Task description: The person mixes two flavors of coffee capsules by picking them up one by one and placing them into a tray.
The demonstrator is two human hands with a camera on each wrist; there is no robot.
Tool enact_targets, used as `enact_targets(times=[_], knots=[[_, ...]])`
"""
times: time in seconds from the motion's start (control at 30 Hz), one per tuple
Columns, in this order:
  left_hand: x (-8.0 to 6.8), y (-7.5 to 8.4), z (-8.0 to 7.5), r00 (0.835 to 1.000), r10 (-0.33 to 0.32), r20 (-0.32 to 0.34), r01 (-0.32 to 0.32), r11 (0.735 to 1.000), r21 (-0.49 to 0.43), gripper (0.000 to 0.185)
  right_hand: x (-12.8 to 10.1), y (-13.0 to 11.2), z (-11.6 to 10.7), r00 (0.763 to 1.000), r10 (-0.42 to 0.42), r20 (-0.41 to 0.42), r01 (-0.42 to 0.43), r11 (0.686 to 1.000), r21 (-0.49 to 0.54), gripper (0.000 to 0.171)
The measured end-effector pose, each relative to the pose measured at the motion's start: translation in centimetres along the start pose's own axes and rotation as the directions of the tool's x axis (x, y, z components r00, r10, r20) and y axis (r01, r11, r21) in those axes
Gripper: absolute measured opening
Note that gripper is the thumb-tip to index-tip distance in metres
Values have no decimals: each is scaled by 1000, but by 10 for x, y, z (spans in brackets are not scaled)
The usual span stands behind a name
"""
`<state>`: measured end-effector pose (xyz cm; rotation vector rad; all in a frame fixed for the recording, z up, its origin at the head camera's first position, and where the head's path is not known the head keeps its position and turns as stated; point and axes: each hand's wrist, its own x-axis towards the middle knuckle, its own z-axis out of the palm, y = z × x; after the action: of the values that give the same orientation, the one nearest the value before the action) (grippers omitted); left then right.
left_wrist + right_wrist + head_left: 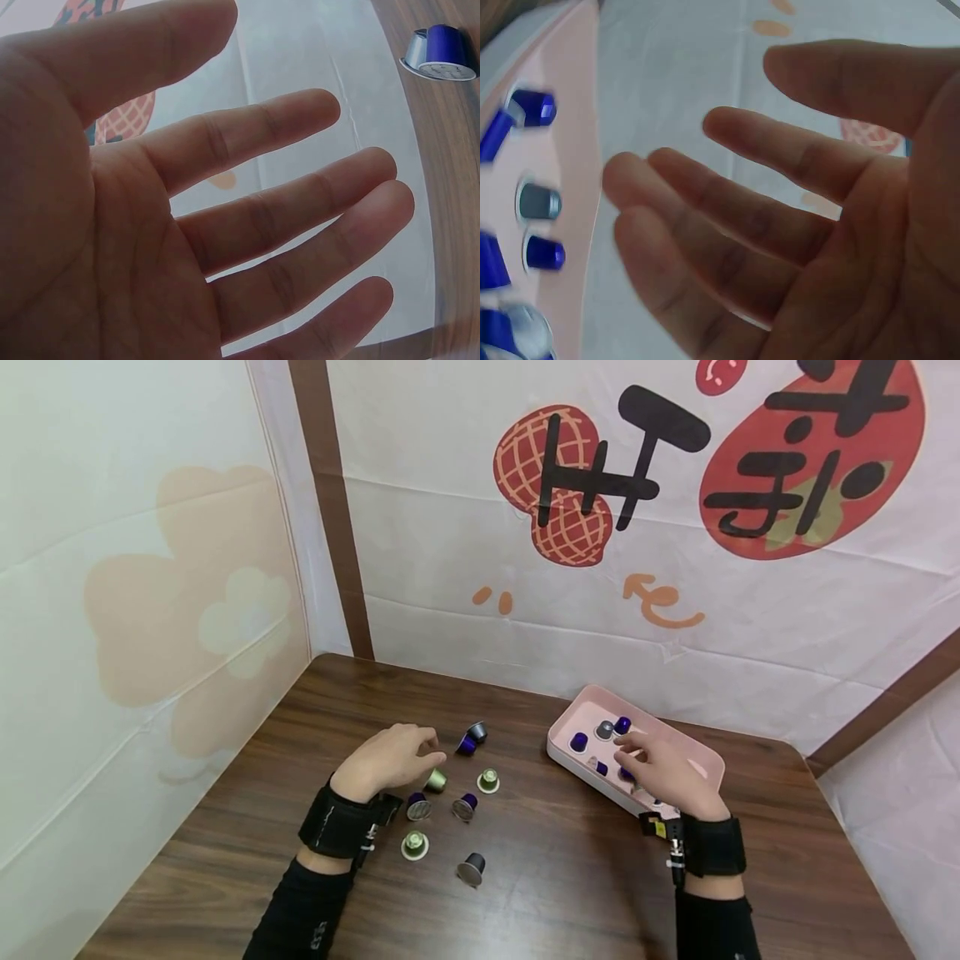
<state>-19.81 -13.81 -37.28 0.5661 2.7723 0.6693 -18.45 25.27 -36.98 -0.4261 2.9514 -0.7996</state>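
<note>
The left hand (393,758) and right hand (667,770) are spread. Shiny, cup-shaped pods (465,807) sit left on the brown wooden tabletop (555,885) and right in a pink tray (588,780). Likely light; pinch their sides.

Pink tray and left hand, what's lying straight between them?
In the head view, a purple capsule, a gray capsule and, nearer the camera, a green capsule; then bare wood up to the tray.

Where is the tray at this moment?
In the head view, the tray is on the table, right of the loose capsules, just in front of the printed cloth.
</note>
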Motion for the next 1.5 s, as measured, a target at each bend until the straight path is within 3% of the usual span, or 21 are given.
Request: enact_targets(times=[0.07,0.2,0.53,0.73,0.9,1.1,1.5], knots=[[1,0,1,1000,-2,6,2,1000,1,26,-6,-4,6,1000,24,11,-24,999,48,28],[3,0,5,1000,-5,19,4,1000,12,28,-11,-9,12,999,42,8,-42,998,52,30],[3,2,5,998,-30,48,29,999,22,30,-3,-14,23,998,-65,14,64,997,37,27],[3,0,2,999,-29,41,28,999,32,30,1,-38,42,990,-141,23,141,990,-23,21],[2,-2,1,999,-23,43,22,999,33,30,-2,-82,76,947,-282,152,295,953,-67,21],[3,-3,0,999,-24,43,22,999,41,31,-9,-124,109,874,-354,333,410,904,-117,31],[0,1,0,999,-32,42,30,999,40,31,-11,-131,147,824,-367,431,471,867,-161,19]])
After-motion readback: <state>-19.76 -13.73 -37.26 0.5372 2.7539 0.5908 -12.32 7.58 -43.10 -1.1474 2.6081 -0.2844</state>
